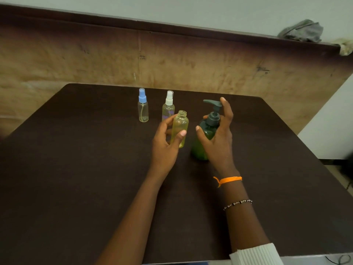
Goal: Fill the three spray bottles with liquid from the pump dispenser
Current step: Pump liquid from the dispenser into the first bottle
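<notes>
Fingers of the left hand [165, 142] curled round the open yellow-tinted clear plastic bottle [180, 129], thumb across its front, holding it clear of the dark brown surface [76, 169]; fingers of the right hand [217, 138] were spread and only loosely bent about the pump dispenser, with one fingertip [223, 99] up at the pump head, and whether the palm actually pressed the body I could not tell.

Taking things by size, the surface carried everything near its far middle. Next came the dark green translucent plastic pump dispenser [202, 142], standing upright on the surface with its long axis vertical and its dark spout [208, 101] pointing left, toward the held bottle. That seemed deliberate: the spout faced the side from which the bottle's mouth would be offered.

The capless bottle was near upright, leaning slightly right at the top, its mouth [182, 112] facing up and sitting lower than the spout and left of it, not yet beneath it. It looked largely empty, though the tint made that uncertain.

Behind stood two smaller capped spray bottles, upright and apart: the white-capped clear spray bottle [168, 109], close behind the held one, and the blue-capped clear spray bottle [143, 109] further left, probably waiting their turn.
</notes>
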Demonstrator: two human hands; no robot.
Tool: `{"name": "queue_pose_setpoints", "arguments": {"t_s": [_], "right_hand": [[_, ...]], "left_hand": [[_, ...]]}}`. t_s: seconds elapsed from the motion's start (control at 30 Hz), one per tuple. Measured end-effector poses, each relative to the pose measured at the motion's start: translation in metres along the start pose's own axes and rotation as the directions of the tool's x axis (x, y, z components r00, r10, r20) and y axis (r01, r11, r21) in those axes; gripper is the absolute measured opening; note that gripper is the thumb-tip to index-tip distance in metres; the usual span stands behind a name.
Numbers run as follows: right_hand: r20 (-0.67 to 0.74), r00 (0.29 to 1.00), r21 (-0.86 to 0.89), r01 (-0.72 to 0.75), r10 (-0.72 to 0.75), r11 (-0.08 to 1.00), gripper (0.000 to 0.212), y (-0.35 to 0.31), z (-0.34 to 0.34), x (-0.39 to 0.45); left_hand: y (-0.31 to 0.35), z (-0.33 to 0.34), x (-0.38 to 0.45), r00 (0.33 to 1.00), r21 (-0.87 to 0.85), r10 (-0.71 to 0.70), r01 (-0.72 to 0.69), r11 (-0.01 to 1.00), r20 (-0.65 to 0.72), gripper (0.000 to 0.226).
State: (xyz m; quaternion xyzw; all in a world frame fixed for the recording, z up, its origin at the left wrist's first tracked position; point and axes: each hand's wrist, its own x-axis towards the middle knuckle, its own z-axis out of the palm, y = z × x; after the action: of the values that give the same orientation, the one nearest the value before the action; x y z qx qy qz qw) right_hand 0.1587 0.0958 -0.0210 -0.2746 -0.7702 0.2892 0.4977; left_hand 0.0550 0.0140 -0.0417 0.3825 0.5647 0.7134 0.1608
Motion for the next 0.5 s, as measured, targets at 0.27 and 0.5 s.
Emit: {"name": "queue_pose_setpoints", "arguments": {"t_s": [0.27,0.5], "right_hand": [[0.130,0.990,0.073,0.046,-0.055,0.996,0.084,-0.012,-0.002,-0.019],[-0.199,0.938,-0.317,0.213,-0.284,0.924,0.038,-0.050,-0.007,-0.013]], "left_hand": [[0.007,-0.004,-0.001,0.998,-0.063,0.036,-0.039,0.997,-0.054,0.043],[0.009,-0.003,-0.002,0.994,-0.091,0.076,-0.083,0.992,-0.079,0.042]]}}
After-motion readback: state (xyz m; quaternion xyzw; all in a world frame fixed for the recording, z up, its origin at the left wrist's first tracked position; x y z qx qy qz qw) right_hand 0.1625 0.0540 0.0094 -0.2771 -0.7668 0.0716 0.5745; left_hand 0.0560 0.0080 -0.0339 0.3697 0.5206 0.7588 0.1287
